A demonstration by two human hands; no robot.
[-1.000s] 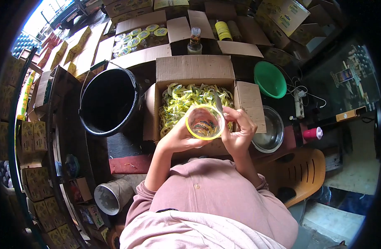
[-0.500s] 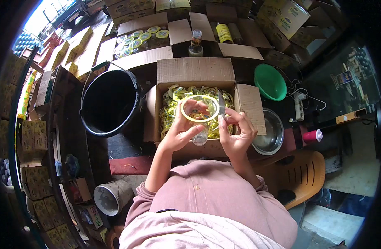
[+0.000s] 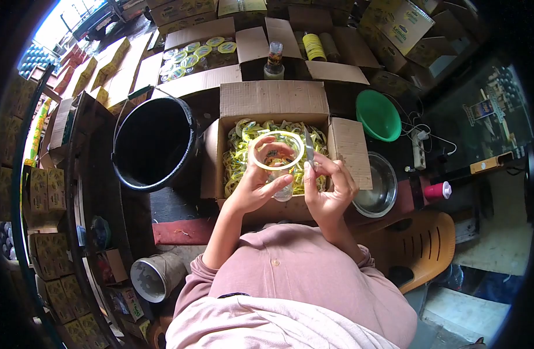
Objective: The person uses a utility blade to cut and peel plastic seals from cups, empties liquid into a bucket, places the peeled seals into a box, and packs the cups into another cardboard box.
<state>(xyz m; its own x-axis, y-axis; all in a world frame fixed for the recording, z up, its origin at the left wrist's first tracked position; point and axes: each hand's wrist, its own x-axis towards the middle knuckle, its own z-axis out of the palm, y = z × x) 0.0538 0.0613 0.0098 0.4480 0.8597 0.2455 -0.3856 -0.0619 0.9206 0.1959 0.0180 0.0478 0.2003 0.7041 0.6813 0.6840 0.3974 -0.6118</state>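
My left hand [image 3: 256, 185] is closed around a clear plastic cup [image 3: 283, 191] with a pale yellow rim, its mouth tilted up toward the camera. In my right hand [image 3: 331, 189], thumb and fingers pinch a small knife [image 3: 309, 145], its grey blade pointing up just beside the cup's rim. Whether the blade touches the rim I cannot tell. Beneath both hands is an open cardboard box [image 3: 272, 98] holding a heap of yellow and clear plastic scraps [image 3: 238, 142].
A black bucket [image 3: 118, 152] stands left of the box. To the right are a green basin [image 3: 378, 115] and a metal bowl [image 3: 389, 195]. Behind sit a carton of lidded cups [image 3: 191, 47], a glass bottle [image 3: 275, 55] and a yellow roll [image 3: 314, 46]. A power strip [image 3: 418, 152] lies farther right.
The cup in my left hand has shifted slightly left and up. My right hand has moved a little left with the knife, which stays by the rim.
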